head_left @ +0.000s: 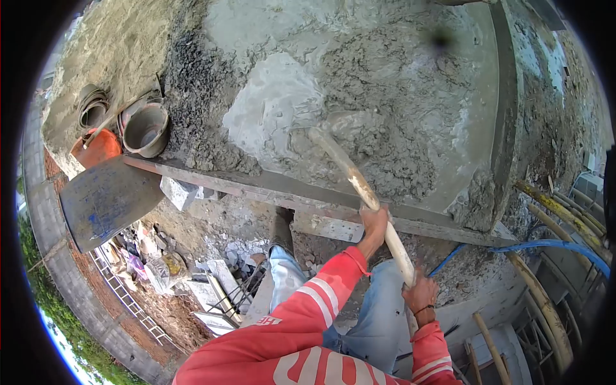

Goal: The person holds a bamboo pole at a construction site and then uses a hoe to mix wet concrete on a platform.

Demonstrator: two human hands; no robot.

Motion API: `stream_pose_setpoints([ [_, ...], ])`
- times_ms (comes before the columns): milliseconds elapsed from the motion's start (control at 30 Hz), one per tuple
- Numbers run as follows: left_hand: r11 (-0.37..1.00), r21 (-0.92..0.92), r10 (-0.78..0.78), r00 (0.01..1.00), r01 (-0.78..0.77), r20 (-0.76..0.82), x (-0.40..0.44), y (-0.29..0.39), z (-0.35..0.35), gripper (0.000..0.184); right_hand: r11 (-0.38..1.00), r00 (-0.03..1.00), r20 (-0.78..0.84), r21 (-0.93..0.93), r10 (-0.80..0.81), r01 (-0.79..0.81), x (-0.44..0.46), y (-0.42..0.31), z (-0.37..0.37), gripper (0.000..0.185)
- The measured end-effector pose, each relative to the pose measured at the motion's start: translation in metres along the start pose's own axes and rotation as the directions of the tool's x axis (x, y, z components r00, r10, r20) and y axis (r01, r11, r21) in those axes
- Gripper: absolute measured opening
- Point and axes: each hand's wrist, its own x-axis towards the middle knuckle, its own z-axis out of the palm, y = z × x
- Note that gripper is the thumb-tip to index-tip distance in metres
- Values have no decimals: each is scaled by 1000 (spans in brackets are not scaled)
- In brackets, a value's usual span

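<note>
My left hand (375, 223) is wrapped round the middle of a long pale wooden handle (340, 157). Further back along the same shaft, closer to my body, my right hand (421, 294) grips it too. The handle slants away from me over a board edge, and its far end goes into wet grey mortar (273, 109). Whatever tool head it carries is hidden in the mix, so I cannot tell its kind. Around that end lie a smooth wet pool and rougher, lumpy mortar (391, 154).
A wooden board (256, 190) edges the mixing bed in front of my legs. To the left are a dark bucket (146, 130), an orange bucket (96, 149) and a large grey curved container (110, 199). At right, a blue hose (552, 245) crosses near wooden poles (542, 308). Rubble lies below.
</note>
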Motion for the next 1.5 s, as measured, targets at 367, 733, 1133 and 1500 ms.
stream_pose_setpoints([
  [367,914,-168,386,919,-368,84,-10,182,-31,22,911,897,-364,225,-250,345,78,-76,18,40],
  [733,637,642,584,811,-427,-40,190,187,95,60,871,974,-110,436,-196,225,239,-117,-58,36],
  [1133,985,-102,-112,969,137,220,7,19,84,12,980,995,-99,198,-5,24,8,98,41,41],
  [1500,595,220,801,594,-773,-78,54,286,19,23,798,854,-420,375,-307,471,185,-125,-41,38],
])
